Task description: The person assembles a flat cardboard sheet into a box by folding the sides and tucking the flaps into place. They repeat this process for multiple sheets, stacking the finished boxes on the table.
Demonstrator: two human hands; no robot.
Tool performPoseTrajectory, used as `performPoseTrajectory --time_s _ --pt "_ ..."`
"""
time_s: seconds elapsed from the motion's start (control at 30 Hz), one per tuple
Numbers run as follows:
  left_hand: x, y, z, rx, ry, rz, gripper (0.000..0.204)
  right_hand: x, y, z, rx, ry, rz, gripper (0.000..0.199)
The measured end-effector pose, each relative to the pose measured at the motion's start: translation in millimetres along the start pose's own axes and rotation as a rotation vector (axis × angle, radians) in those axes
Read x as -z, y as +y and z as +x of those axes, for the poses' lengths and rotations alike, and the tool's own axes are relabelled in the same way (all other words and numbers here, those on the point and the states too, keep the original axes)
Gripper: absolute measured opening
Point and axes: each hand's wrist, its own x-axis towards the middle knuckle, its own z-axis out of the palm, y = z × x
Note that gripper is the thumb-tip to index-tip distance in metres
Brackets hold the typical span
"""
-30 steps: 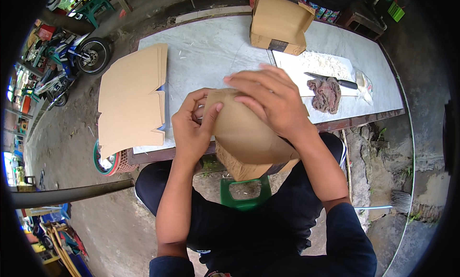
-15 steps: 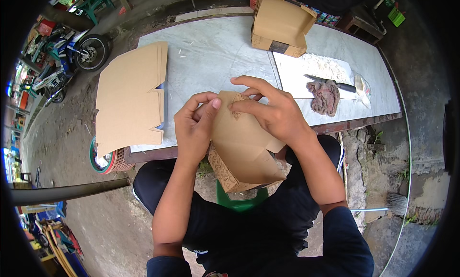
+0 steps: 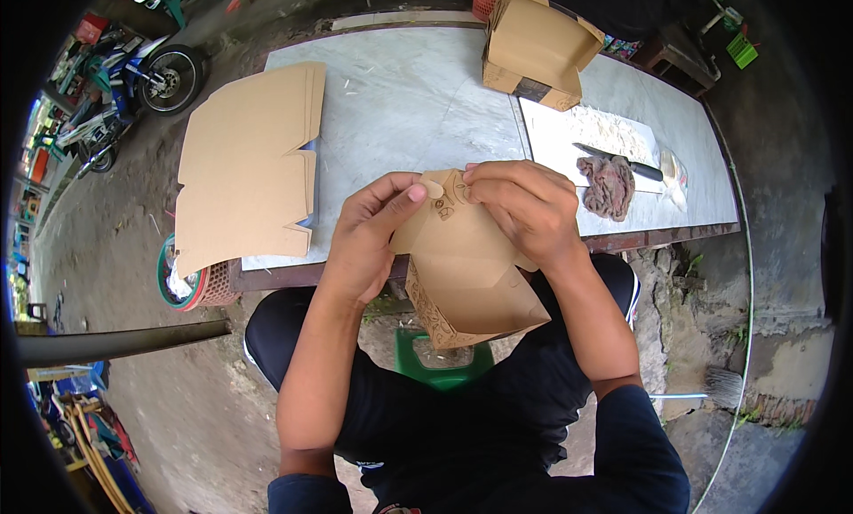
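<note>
Over my lap I hold a brown cardboard box (image 3: 471, 305) with its lid side raised toward the table and printed patterns on its outer faces. My left hand (image 3: 369, 230) pinches the lid's upper left corner between thumb and fingers. At the upper right corner, my right hand (image 3: 530, 207) grips the folded, printed flap, its fingers bent close together. The box's open tray part hangs below, between my knees. On the table's left lies a stack of flat brown cardboard sheets (image 3: 249, 163) with notched edges.
A formed cardboard box (image 3: 546, 43) stands open at the table's far side. A white board (image 3: 551, 141) carries pale scraps, a black-handled knife (image 3: 644, 169) and a crumpled cloth (image 3: 608, 187). A basket (image 3: 213, 283) stands by the table's left end; a green stool (image 3: 444, 372) is beneath me.
My right hand's fingers have come down from above the lid and closed on its upper right corner. The box has shifted slightly right, and the view has turned a little.
</note>
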Motion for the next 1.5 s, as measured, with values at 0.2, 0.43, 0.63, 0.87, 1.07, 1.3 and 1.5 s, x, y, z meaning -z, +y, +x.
performPoseTrajectory --time_s 0.2,0.43,0.63,0.87,1.07,1.3,1.5 --pt "3.7 -2.9 -2.7 -0.151 -0.042 0.260 0.020 -0.1 -7.8 7.3 -0.003 0.009 -0.028 0.015" --pt "-2.1 0.2 -6.9 -0.063 -0.072 0.111 0.020 -1.7 -7.0 8.1 0.016 0.040 -0.060 0.014" --pt "-1.4 -10.5 -2.5 -0.125 -0.063 0.095 0.019 -2.6 -16.2 11.6 -0.100 0.013 -0.124 0.016" --pt "-2.0 -16.8 2.1 -0.276 0.023 0.319 0.014 -2.1 -12.1 8.6 -0.084 0.027 -0.145 0.017" --pt "-5.7 -20.0 2.4 -0.307 0.054 0.315 0.014 -5.8 -11.2 7.1 -0.066 0.029 -0.149 0.018" --pt "-12.3 -20.0 1.8 -0.386 0.102 0.406 0.013 -7.0 -13.8 6.4 -0.090 0.022 -0.148 0.020" --pt "-14.5 -24.1 1.5 -0.425 0.127 0.410 0.013 -3.4 -22.5 15.8 -0.097 0.019 -0.131 0.020"
